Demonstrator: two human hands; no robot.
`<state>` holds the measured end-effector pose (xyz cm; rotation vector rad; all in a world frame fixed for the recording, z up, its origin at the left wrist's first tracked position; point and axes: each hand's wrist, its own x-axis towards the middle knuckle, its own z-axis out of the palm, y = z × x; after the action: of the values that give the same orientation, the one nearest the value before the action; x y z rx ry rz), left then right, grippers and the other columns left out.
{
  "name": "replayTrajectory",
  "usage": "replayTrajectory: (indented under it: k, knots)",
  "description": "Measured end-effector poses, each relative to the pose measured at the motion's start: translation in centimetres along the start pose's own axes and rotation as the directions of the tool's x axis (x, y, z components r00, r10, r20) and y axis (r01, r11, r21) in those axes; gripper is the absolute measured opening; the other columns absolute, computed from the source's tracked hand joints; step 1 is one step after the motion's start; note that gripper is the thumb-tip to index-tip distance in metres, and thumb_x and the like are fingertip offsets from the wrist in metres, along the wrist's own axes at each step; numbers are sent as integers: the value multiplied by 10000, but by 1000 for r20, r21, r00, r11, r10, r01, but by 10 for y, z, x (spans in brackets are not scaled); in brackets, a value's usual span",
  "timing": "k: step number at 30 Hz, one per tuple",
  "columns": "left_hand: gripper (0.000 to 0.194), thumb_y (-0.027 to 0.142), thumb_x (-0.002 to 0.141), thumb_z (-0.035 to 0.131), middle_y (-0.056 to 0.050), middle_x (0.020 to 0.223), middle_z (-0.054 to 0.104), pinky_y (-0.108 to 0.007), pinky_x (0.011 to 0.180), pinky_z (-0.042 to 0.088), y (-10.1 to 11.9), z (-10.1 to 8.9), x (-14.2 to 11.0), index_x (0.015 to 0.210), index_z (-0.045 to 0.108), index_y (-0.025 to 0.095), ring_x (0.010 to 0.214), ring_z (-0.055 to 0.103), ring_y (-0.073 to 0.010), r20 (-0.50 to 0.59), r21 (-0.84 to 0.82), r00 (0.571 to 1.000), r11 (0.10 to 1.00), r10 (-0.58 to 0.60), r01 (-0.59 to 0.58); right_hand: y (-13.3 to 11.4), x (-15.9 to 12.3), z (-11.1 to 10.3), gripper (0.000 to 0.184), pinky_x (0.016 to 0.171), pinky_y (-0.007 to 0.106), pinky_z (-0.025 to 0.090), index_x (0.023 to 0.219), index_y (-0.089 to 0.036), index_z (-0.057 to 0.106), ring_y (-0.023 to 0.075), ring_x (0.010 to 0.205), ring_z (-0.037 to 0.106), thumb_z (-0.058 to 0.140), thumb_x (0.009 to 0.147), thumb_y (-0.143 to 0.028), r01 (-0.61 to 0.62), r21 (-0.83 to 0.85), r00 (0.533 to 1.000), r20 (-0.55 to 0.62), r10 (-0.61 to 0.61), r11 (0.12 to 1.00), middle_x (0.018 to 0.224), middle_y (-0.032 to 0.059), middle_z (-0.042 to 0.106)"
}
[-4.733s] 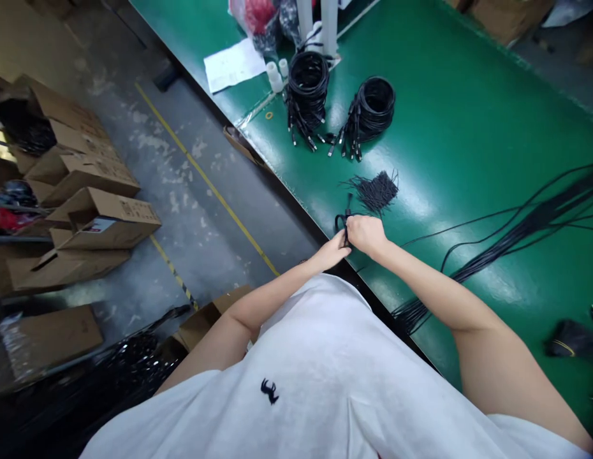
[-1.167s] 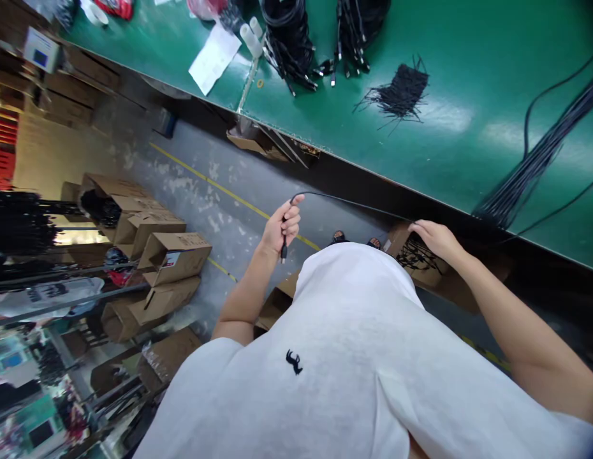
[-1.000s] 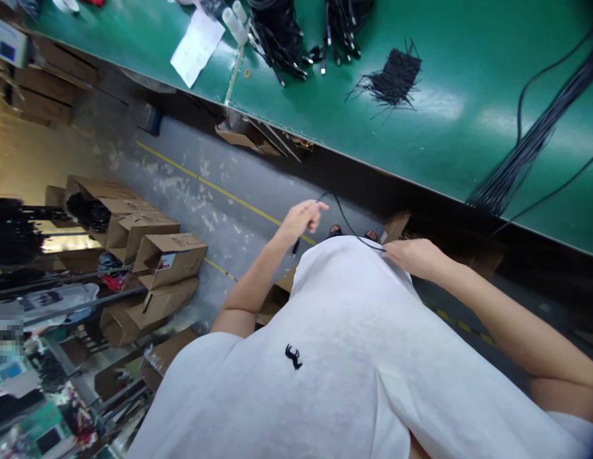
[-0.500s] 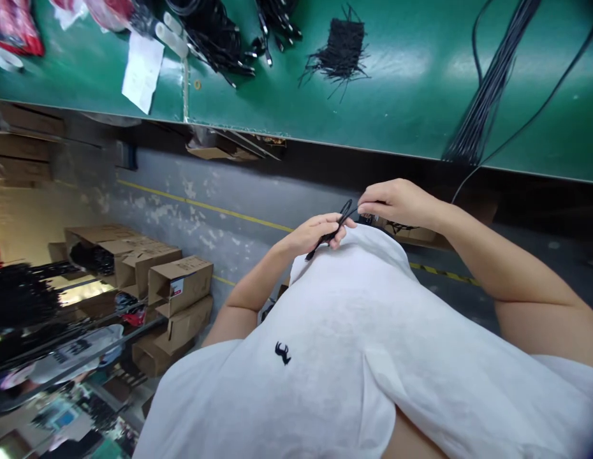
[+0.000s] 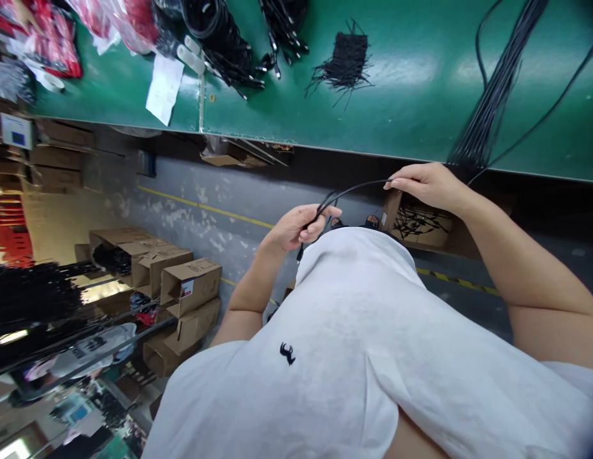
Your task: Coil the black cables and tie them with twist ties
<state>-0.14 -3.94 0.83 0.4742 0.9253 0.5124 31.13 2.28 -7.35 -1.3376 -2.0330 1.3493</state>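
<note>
My left hand [image 5: 296, 227] grips the looped end of a thin black cable [image 5: 354, 187], its plug hanging below the fingers. My right hand [image 5: 428, 185] pinches the same cable farther along, so the cable arcs between the two hands in front of my white shirt. Both hands are off the green table [image 5: 421, 115], below its front edge. Under my right hand stands an open cardboard box [image 5: 421, 224] with black cables inside.
On the table lie a pile of black ties [image 5: 345, 60], coiled cable bundles [image 5: 220, 35], a long bundle of straight cables [image 5: 492, 95], a paper sheet [image 5: 165, 88] and red bags [image 5: 57, 38]. Several cardboard boxes [image 5: 189, 287] stand on the concrete floor to the left.
My hands have drawn apart: the right has slid up and to the right along the cable, stretching it into an arc. Earlier I worked at the table edge, then stepped back.
</note>
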Motion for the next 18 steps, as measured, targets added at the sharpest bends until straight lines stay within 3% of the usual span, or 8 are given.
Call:
replayTrajectory:
  k: [4,8,11,13,15,18]
  knots:
    - [494,496,774,771,72,519,423,-146,319,183,-8,7,5,1049,718,88,351,244,-5,159,52,986,998,-53,45,-4,3,0,379,911,334,490,957,-233,775,215,982,675,516,900,-504,5,3,1000,2,-5,1000,1016,25,749]
    - [359,390,793,762,74,538,419,-132,341,197,-9,10,5,1007,706,107,369,252,0,123,99,984,988,-129,117,-11,5,-1,390,902,340,491,956,-223,773,217,967,672,526,896,-518,11,28,1000,-1,-11,1000,1013,35,747]
    - [297,362,813,727,95,500,346,-130,319,178,-9,8,-1,962,699,106,344,186,2,104,82,986,989,-133,125,3,7,-3,387,894,351,488,992,-219,765,222,956,664,549,888,-523,16,35,999,-29,-15,999,1022,46,743]
    - [302,429,876,645,119,459,218,-133,290,125,-6,3,-9,878,682,129,309,91,0,26,22,997,997,-69,69,31,6,-5,388,882,355,480,1042,-220,751,219,961,653,512,918,-500,-2,6,997,-74,3,1000,1066,56,734]
    - [381,513,952,507,122,463,87,-134,279,54,1,-4,-19,838,652,179,286,22,-9,-157,-49,984,995,82,-90,66,-1,-5,405,866,344,457,1067,-195,742,212,981,640,447,961,-451,-61,-80,992,-114,52,995,1118,95,721]
    - [413,555,1004,370,95,497,47,-148,285,4,15,-13,-27,942,642,251,274,55,-26,-420,-52,849,925,322,-377,95,-22,4,414,793,323,409,987,-126,754,200,950,632,424,982,-376,-99,-294,994,-71,82,951,1094,183,718]
